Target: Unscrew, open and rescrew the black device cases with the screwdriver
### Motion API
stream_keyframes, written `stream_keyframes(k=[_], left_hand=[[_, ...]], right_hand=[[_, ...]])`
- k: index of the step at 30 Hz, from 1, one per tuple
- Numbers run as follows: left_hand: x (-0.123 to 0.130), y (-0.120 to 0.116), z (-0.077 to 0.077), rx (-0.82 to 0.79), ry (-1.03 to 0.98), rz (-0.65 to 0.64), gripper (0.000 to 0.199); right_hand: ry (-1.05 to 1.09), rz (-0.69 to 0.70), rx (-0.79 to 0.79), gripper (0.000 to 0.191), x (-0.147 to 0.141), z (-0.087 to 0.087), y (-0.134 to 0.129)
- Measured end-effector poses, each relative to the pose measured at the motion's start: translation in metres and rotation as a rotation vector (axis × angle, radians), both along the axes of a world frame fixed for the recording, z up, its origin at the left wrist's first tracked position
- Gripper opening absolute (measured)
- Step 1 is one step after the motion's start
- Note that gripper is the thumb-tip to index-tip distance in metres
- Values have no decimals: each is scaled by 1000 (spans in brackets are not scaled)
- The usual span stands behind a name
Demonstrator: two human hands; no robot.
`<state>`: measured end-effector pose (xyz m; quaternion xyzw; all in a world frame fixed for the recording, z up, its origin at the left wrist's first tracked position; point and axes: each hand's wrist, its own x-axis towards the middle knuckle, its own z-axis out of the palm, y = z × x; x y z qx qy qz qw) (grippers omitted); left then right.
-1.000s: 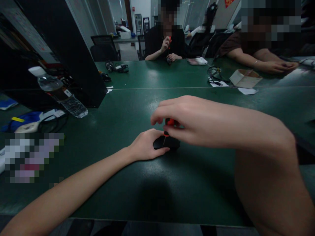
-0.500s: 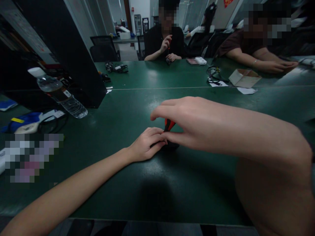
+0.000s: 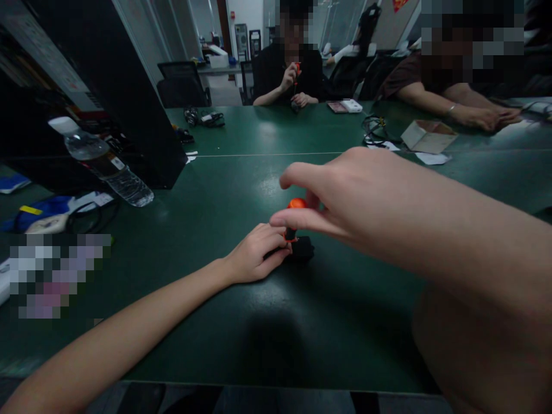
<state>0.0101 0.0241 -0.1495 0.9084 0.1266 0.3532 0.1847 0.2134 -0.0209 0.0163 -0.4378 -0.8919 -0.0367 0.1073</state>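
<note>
A screwdriver (image 3: 297,203) with an orange-and-black handle stands nearly upright over a small black block (image 3: 303,248) on the green table. My left hand (image 3: 261,251) is closed on the left side of that block, resting on the tabletop. Above it, my right hand (image 3: 330,192) hovers around the handle. Its index finger is raised clear of the handle's top and its thumb passes in front, with a gap between the two. Whether the thumb touches the handle I cannot tell. The screwdriver's tip is hidden behind my left fingers.
To the left are a water bottle (image 3: 106,161), a black cabinet (image 3: 142,115) and a blue item (image 3: 47,210). Across the table (image 3: 194,333), one person holds a red tool (image 3: 296,72); another sits at the right. Near them lie cables (image 3: 374,129) and an open box (image 3: 428,136).
My right index finger has lifted and my wrist has turned, uncovering the handle's orange top and more of the black block. My left hand stays in place.
</note>
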Motion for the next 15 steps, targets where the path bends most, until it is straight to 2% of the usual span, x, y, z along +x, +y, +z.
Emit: stream_keyframes(k=[2,5,7,9,11,13,15], left_hand=[[0,0,1,-26,14,10,15],[0,0,1,-27,8,10,15],[0,0,1,-15,-17,-1,15],[1,0,0,-13,-39,-11,14],[0,0,1,-29,-34,-16,13],[0,0,1,-45,-16,-11,12],[0,0,1,-38,-17,2,13]], right_hand=[[-23,-22,-32,31,-1,2,1],[-39,121,-121,17,-4,5,-4],[-17,194,-101,14,-5,7,-8],[15,152,-4,20,-4,7,-8],[23,38,63,36,0,5,-5],[7,-37,27,41,4,4,-1],[4,15,-64,29,4,4,0]])
